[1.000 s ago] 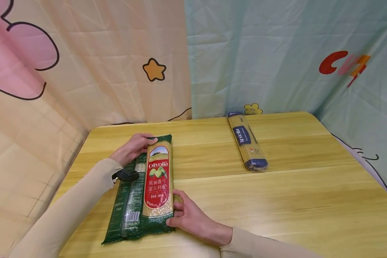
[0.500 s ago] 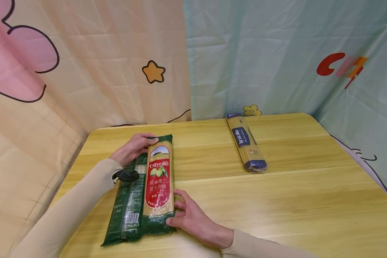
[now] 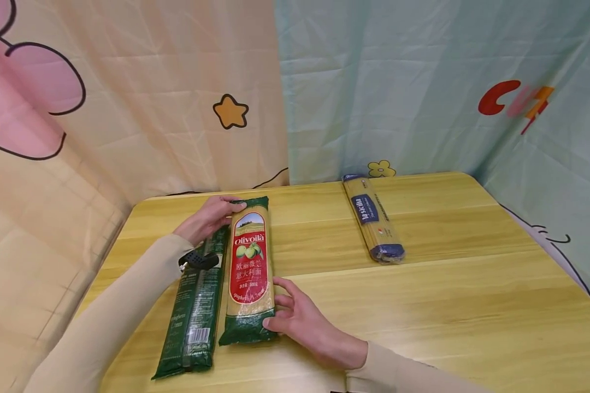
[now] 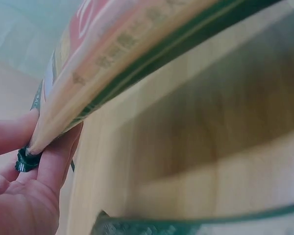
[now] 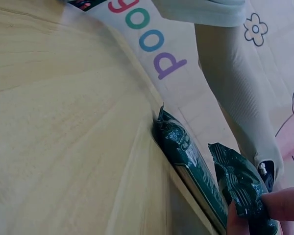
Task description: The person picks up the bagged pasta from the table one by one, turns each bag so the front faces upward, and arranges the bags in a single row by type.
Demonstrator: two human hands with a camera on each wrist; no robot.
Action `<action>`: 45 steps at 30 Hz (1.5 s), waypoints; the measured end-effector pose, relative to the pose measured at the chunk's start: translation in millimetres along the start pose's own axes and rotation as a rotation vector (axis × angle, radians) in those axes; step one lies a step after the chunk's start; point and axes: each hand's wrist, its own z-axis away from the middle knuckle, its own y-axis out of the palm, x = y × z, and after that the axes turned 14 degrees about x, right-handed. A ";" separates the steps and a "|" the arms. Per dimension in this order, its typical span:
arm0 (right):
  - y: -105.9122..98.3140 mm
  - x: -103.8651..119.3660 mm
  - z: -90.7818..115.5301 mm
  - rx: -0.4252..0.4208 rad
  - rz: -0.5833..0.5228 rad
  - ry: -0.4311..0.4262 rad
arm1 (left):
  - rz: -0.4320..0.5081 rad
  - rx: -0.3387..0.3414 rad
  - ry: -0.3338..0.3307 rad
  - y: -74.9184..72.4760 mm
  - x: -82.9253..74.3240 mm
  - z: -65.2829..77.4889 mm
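A green-ended spaghetti pack with a red front label (image 3: 248,267) is gripped at both ends and raised above the table, its shadow showing below in the left wrist view. My left hand (image 3: 210,217) pinches its far green end, thumb (image 4: 12,131) on top and fingers underneath. At the near right corner my right hand (image 3: 307,327) pinches the other end, thumb (image 5: 286,204) on the crinkled green wrapper (image 5: 245,188). Just left of it a second green pack (image 3: 189,322) lies back side up, its barcode showing; the left hand and wrist camera cover its far part.
A blue-and-yellow pasta pack (image 3: 373,221) lies at the back right of the wooden table (image 3: 447,305). Printed curtains (image 3: 187,82) hang close behind the table and along both sides.
Both hands have lifted the red-labelled spaghetti pack and shifted it slightly right and away. A gap now shows between it and the second green pack, which stays put.
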 end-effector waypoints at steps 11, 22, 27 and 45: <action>-20.5 14.0 1.7 -0.062 0.029 -0.015 | 0.076 0.022 0.045 11.1 -16.3 -18.2; -44.0 24.5 6.8 -0.127 0.082 0.000 | 0.145 0.020 0.060 31.8 -34.2 -46.1; -55.4 25.0 10.6 -0.169 0.106 0.012 | 0.144 0.023 0.051 41.2 -39.9 -57.7; -93.8 28.5 16.1 -0.347 0.179 0.032 | 0.154 -0.017 -0.018 63.5 -49.6 -100.6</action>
